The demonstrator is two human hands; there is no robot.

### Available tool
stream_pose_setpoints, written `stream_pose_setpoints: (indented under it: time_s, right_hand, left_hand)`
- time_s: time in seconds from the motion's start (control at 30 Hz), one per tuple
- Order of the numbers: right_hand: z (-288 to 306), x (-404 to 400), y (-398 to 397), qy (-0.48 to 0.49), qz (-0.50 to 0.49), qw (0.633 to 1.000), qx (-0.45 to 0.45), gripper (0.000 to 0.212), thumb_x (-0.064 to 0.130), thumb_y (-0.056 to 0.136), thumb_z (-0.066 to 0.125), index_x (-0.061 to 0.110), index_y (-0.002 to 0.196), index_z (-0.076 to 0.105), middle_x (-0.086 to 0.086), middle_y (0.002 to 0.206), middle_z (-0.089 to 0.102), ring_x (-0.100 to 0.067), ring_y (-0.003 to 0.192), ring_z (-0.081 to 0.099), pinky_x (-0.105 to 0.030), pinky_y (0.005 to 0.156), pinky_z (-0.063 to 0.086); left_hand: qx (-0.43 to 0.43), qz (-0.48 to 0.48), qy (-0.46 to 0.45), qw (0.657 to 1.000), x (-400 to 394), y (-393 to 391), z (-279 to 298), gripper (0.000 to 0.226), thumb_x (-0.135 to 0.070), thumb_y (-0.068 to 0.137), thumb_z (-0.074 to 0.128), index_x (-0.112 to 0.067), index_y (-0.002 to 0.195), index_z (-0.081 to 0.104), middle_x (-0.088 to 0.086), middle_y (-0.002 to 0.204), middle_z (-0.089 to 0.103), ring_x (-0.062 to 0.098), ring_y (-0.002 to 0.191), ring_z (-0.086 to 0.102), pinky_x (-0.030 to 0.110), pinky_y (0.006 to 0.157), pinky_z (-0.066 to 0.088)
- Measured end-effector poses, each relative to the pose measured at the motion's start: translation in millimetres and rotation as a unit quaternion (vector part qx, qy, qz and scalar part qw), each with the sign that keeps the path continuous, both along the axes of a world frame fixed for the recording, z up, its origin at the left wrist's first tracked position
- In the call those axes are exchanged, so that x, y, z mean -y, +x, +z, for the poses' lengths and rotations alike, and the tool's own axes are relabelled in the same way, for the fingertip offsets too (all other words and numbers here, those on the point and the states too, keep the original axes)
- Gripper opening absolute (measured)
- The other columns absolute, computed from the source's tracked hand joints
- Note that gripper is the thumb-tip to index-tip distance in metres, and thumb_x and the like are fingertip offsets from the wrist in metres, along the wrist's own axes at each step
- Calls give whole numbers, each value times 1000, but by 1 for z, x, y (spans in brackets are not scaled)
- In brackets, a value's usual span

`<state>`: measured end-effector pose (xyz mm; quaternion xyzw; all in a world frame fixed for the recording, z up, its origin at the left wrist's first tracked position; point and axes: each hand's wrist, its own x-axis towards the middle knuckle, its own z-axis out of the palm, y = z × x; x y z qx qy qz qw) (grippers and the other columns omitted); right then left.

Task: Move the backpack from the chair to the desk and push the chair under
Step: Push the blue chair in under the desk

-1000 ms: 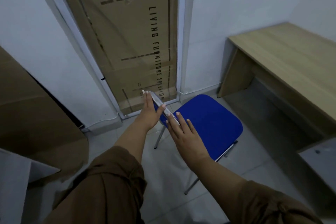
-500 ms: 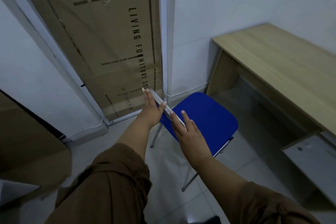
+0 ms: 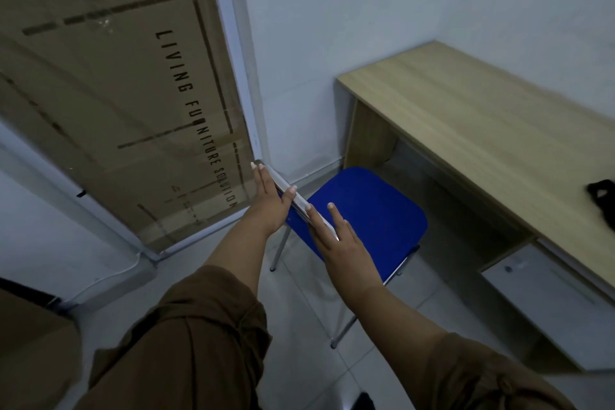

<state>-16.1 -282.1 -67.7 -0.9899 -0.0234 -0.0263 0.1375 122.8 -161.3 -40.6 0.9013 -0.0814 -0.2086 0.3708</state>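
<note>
The blue padded chair with thin metal legs [image 3: 366, 210] is seen standing just in front of the light wooden desk [image 3: 482, 130], its seat not yet under the top. Its backrest rim is pressed by the left hand [image 3: 271, 201], held flat with fingers extended, and by the right hand [image 3: 339, 240], likewise spread open; nothing is gripped. A black backpack [image 3: 601, 198] is now seen at the desk's right edge, where none was visible half a second earlier. The printed cardboard box [image 3: 116, 93] has shifted rightward in view.
</note>
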Motion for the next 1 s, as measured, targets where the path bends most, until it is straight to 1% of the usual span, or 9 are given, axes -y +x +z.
stream_pose_setpoints:
  time_s: [0.07,0.23,0.37,0.53,0.57,0.63,0.73,0.87,1.0]
  right_hand:
    - [-3,19,5,8,-5,1000,-26,94,-3,89,58,29,154,-2,-3,165,-8,-28,151,-2,-44,117,32]
    - [-7,62,17,-71,6,997,25,106,-5,68,78,22,152,20,-1,164,7,-36,147,16,-45,108,35]
    - [-11,93,28,-92,48,994,39,128,-10,69,71,34,150,-18,2,162,-9,-38,149,6,-50,114,14]
    - [-11,106,29,-4,16,1000,3,122,-12,78,62,38,145,-26,-9,164,0,-34,147,21,-40,103,48]
    - [-9,107,29,7,6,1000,-16,116,-12,82,58,38,146,-25,-15,163,6,-35,141,31,-37,98,52]
    - [-6,109,28,13,-16,999,-30,105,-9,87,53,36,149,-18,-20,149,30,-28,111,53,-33,80,55]
    - [-3,109,32,28,-55,997,-37,103,-9,85,53,33,151,-13,-11,121,46,-18,77,49,-29,59,41]
    - [1,113,39,46,-109,992,-36,102,-9,85,56,31,153,-8,-8,114,49,-16,69,48,-28,56,38]
    - [2,125,45,42,-136,989,-27,102,-8,85,58,31,153,-6,-7,114,49,-17,66,50,-28,52,39]
  left_hand:
    - [4,-3,3,1000,19,5,2,81,-46,100,31,-17,149,-26,-4,156,-36,25,151,6,41,119,17]
    - [-3,-5,17,1000,64,19,4,82,-47,100,31,-17,149,-26,-3,157,-35,27,151,6,43,119,16]
    - [1,18,-9,1000,90,24,4,82,-45,100,34,-16,150,-23,-2,158,-32,25,151,5,39,120,14]
    - [6,66,-73,995,108,15,1,78,-40,101,34,-15,151,-20,6,161,-23,28,151,7,39,119,16]
    - [-10,85,-91,992,112,14,2,78,-39,101,34,-18,151,-21,9,163,-15,31,149,14,41,118,20]
    - [-44,116,-125,984,120,13,3,78,-38,102,35,-23,150,-25,17,162,9,36,143,30,41,113,29]
    - [-67,143,-159,975,129,18,2,79,-34,102,36,-25,148,-28,23,156,27,37,132,44,33,97,37]
    - [-86,138,-186,969,138,31,-1,82,-37,101,35,-36,140,-37,23,149,37,28,113,55,37,93,47]
    - [-83,130,-158,975,155,44,0,83,-42,100,34,-36,139,-38,25,151,34,39,127,49,52,109,40]
